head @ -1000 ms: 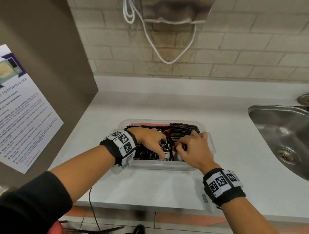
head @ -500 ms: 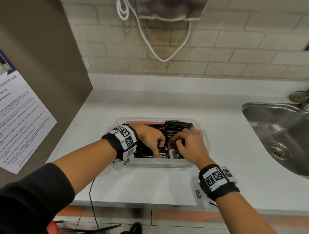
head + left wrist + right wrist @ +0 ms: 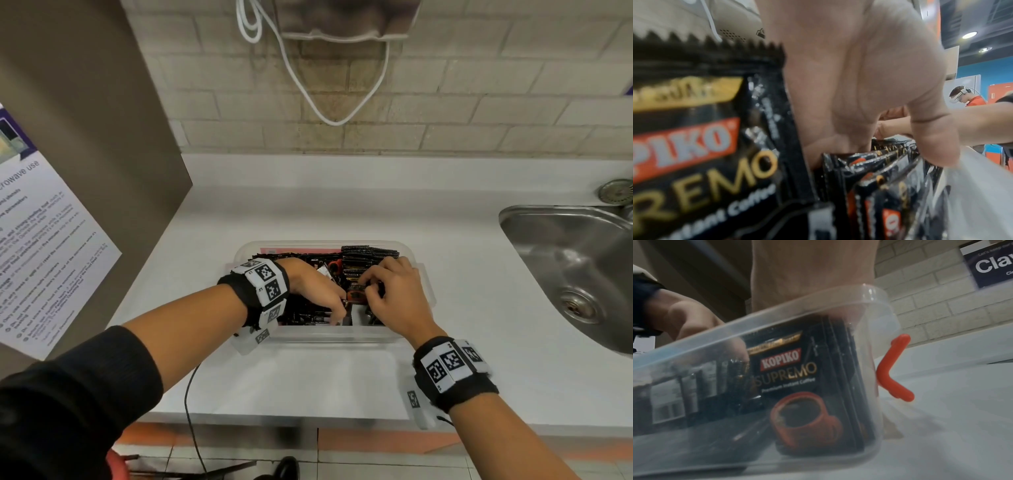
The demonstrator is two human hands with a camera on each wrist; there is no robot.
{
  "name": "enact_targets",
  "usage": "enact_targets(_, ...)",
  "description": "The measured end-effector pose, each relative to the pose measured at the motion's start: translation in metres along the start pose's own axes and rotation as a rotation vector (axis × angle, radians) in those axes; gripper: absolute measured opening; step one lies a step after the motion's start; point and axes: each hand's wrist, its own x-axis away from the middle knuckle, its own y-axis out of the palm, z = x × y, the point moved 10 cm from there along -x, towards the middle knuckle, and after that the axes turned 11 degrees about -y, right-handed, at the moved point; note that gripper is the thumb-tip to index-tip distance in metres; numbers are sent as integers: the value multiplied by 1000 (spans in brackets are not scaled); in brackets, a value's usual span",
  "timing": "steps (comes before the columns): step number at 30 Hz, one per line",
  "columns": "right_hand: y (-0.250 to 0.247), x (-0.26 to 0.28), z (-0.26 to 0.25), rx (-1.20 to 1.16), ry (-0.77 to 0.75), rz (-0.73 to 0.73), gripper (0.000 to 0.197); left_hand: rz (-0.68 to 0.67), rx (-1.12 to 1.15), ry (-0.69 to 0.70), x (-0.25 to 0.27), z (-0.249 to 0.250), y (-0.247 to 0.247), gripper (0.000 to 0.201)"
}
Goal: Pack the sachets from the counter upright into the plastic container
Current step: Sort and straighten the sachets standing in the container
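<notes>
Head view shows both your hands down inside the plastic container on the counter, close together near its middle. Your left hand has fingers curled into the upright sachets; your right hand pinches a sachet top. Watch out: yank one sideways and the leaning row probably topples like dominoes into the near gap.

Head view: looks down from above onto clear plastic container, frame centre. Left wrist view: inside it. Right wrist view: counter-level, against its wall.
</notes>
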Motion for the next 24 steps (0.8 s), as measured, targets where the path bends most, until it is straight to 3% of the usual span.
enact_targets(8, -2, -3, -6, 19, -5, -39, 15, -45, 34, 37, -1, -8, 2, 91)
enact_targets(14, -3, -4, -5, 11, 1, -27, 16, -94, 91, 115, 7, -10, 0, 77)
enact_targets(19, -5, -3, -6, 10, 3, -3, 16, -141, 148, 198, 14, -7, -2, 44)
enact_targets(21, -6, -4, -7, 10, -1, 7, 15, -104, 167, 213, 17, -6, -7, 36)
enact_targets(24, -7, -4, -7, 13, -6, 21, 14, 55, 184, 221, 19, -5, -22, 30)
